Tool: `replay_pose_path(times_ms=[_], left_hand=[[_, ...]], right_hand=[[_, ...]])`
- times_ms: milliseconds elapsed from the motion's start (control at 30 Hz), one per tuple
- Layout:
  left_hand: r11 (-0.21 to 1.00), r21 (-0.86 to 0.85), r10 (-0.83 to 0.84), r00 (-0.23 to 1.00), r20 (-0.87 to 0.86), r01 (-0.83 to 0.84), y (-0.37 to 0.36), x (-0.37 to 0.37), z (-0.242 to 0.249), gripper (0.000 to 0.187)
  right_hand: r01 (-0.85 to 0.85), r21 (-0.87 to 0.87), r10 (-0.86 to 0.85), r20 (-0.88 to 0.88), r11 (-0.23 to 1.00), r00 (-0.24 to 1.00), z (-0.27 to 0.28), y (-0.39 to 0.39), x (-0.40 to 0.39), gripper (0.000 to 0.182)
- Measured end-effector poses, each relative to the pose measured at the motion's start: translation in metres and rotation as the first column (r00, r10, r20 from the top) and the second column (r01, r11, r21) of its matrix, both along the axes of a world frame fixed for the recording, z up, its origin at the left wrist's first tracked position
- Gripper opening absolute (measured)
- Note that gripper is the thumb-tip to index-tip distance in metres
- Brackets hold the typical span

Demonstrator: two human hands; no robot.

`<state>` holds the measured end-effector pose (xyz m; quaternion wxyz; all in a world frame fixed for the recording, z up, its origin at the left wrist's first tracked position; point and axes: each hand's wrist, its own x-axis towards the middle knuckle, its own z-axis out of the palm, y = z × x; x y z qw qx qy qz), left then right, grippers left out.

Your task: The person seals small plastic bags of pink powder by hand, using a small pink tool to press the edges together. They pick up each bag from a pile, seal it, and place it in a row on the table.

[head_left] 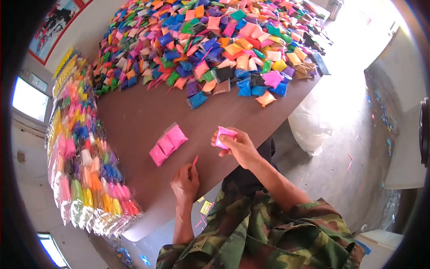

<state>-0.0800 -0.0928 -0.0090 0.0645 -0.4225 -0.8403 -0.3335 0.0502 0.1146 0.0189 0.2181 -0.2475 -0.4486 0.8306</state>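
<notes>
My right hand point(242, 149) is raised above the near part of the brown table point(130, 116), its fingers closed around a small pink packet point(225, 135). Closer to the table's edge, my left hand point(185, 183) has its fingers curled, with a thin pink stick point(195, 160) poking up from between thumb and finger. Most of that stick is hidden in the hand. Just beyond my left hand, a few pink packets point(168, 144) in clear plastic lie side by side on the tabletop, touching neither hand.
A large heap of colourful packets point(215, 49) covers the far side of the table. Clear bags of coloured packets point(89, 179) line the left edge. A translucent plastic bag point(311, 127) stands on the floor to the right, with scraps scattered beyond it.
</notes>
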Motion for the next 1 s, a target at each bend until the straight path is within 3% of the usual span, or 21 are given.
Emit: replay_pose_path(times_ms=[133, 333, 433, 533, 633, 733, 767, 800, 867, 967, 1000], left_hand=[[1.000, -0.029, -0.005, 1.000, -0.008, 0.004, 0.000, 0.000, 0.003, 0.006], [1.000, -0.009, 0.012, 1.000, -0.011, -0.012, 0.001, 0.001, -0.001, 0.006], [0.998, -0.051, 0.020, 1.000, 0.001, -0.020, -0.001, 0.000, -0.003, 0.006], [0.999, -0.042, 0.017, 1.000, 0.002, -0.016, 0.000, 0.000, -0.002, 0.006], [0.999, -0.026, 0.019, 1.000, -0.003, -0.019, 0.001, 0.000, -0.003, 0.005], [0.999, -0.030, 0.020, 1.000, 0.001, -0.020, 0.000, 0.000, -0.003, 0.005], [0.999, -0.029, 0.017, 1.000, 0.004, -0.017, 0.001, 0.000, -0.003, 0.005], [0.999, -0.025, 0.024, 1.000, 0.016, -0.024, 0.001, 0.001, -0.004, 0.005], [0.999, -0.017, 0.039, 0.998, 0.041, -0.038, 0.000, 0.001, -0.006, 0.005], [0.999, -0.024, 0.026, 1.000, 0.009, -0.026, 0.001, 0.002, 0.000, 0.005], [0.999, -0.027, 0.018, 1.000, 0.010, -0.017, 0.002, 0.002, 0.001, 0.005]], right_hand=[[-0.009, 0.120, 0.000, 0.077, 0.993, 0.997, -0.004, 0.002, 0.003, 0.021], [0.050, 0.400, -0.061, 0.015, 0.915, 0.998, -0.042, 0.002, -0.003, 0.018], [0.024, 0.535, -0.109, 0.128, 0.845, 0.986, -0.024, 0.001, 0.000, 0.019], [-0.045, 0.527, -0.091, 0.229, 0.849, 0.969, -0.012, 0.002, 0.002, 0.021], [-0.067, 0.410, -0.041, 0.248, 0.910, 0.968, -0.014, 0.003, 0.002, 0.023], [0.030, 0.338, -0.087, 0.153, 0.941, 0.984, -0.022, 0.004, 0.001, 0.025], [0.057, 0.434, -0.125, 0.132, 0.899, 0.983, -0.023, 0.003, 0.000, 0.024], [0.008, 0.624, -0.174, 0.206, 0.781, 0.963, -0.022, 0.003, 0.002, 0.025], [-0.150, 0.884, -0.305, 0.307, 0.443, 0.902, -0.016, 0.005, 0.004, 0.032], [-0.201, 0.950, -0.424, 0.287, 0.238, 0.859, 0.001, 0.002, 0.009, 0.051], [-0.263, 0.934, -0.413, 0.344, 0.241, 0.843, 0.007, 0.001, 0.011, 0.056]])
